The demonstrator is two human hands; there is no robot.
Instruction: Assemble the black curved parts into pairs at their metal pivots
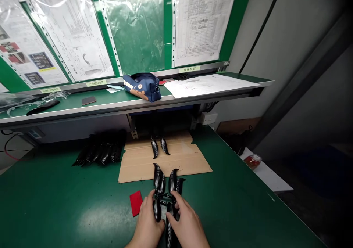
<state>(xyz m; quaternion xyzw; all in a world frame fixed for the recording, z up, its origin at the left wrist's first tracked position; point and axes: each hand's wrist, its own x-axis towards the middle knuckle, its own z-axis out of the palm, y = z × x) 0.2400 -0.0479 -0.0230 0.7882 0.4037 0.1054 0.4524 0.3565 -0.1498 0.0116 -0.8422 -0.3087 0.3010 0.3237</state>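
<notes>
Glossy black, ribbed, leaf-shaped plastic parts (173, 181), joined by thin crossbars, stand between my two hands over the green table. My left hand (148, 218) is closed on the left side of these parts, its index finger near the crossbar and its thumb lower down. On the other side, my right hand (186, 218) grips them with thumb and bent fingers. The hands partly hide the lower parts. Just left of my left hand lies a small red pad (136, 203). Ahead, a similar black pair (160, 147) rests on a cardboard sheet (138, 167).
A pile of similar black parts (100, 150) lies at the back left of the green table (68, 204). Above the table runs a shelf (110, 106) bearing a blue pouch (143, 87) and paper sheets (206, 84). A jar-like container (253, 161) stands on a white surface at right.
</notes>
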